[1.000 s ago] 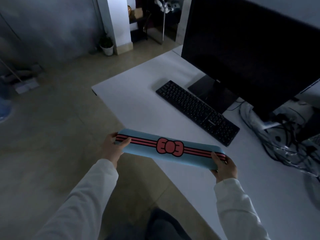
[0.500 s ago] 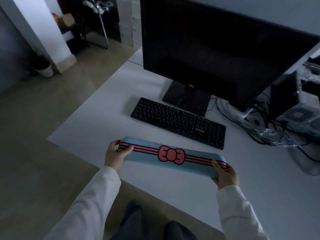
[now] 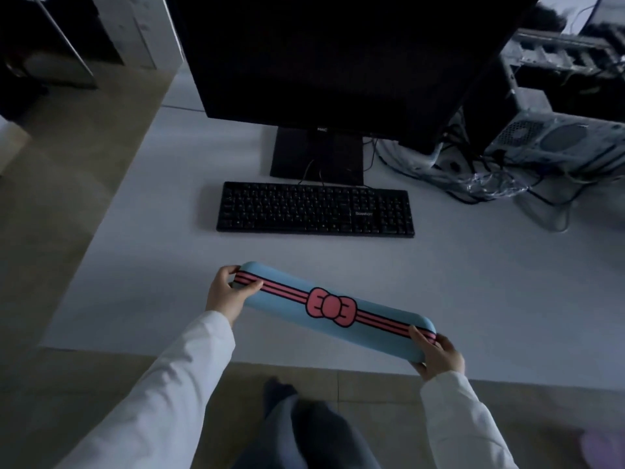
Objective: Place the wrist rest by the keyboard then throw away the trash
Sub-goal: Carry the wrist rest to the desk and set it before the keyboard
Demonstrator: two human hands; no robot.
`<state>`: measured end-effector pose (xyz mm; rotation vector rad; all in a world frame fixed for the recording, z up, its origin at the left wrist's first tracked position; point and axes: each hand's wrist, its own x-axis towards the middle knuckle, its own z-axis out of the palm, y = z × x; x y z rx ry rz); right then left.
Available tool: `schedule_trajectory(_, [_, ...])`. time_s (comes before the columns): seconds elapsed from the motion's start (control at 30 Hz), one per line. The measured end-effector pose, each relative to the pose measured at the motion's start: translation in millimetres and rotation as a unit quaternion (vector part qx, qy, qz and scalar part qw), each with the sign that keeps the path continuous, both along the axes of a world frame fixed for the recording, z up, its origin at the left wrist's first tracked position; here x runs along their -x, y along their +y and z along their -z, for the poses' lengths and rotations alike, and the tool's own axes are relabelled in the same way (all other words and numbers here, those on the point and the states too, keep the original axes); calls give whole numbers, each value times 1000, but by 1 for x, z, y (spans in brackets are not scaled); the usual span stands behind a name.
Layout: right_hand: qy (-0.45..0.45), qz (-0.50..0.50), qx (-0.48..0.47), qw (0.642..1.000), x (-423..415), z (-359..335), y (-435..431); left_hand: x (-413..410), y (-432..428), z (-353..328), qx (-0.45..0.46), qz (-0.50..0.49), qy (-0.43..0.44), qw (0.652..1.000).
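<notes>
From the head camera, you are in the first step: carrying the wrist rest [image 3: 333, 308] toward its spot by the keyboard [image 3: 315, 209]. Your left hand [image 3: 226, 294] is clamped on its far-left end, thumb on top across the stripes, and your right hand [image 3: 437, 353] grips the near-right end the same way. The rest hangs above the near part of the white desk [image 3: 142, 265], slanted, its left end nearer the keyboard than its right, and it is apart from the keyboard with bare desk between them.

Your next move, as I judge it, calls for swinging the right end forward until the rest lies parallel to the keyboard's near edge, then lowering it flat just beside that edge. No trash shows plainly here, so that step waits.

The rest is a long, rounded-corner pad, light blue with smooth matte fabric, pink stripes and a pink bow at the middle; it looks soft and cushioned. The keyboard is flat black plastic, and behind it stands a dark monitor [image 3: 338, 55] on a square base.
</notes>
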<state>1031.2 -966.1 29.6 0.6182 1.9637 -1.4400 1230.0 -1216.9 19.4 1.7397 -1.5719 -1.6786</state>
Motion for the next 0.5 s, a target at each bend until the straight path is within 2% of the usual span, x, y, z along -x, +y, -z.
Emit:
schedule_trajectory(0.23, [7, -17, -12, 1000, -12, 6, 12, 5, 4, 2, 65, 37, -62, 995])
schedule_trajectory(0.43, [30, -59, -115, 991, -18, 16, 16, 15, -4, 1, 100, 65, -94, 988])
schedule_trajectory(0.5, [39, -55, -124, 990, -17, 15, 13, 21, -8, 0, 106, 71, -103, 986])
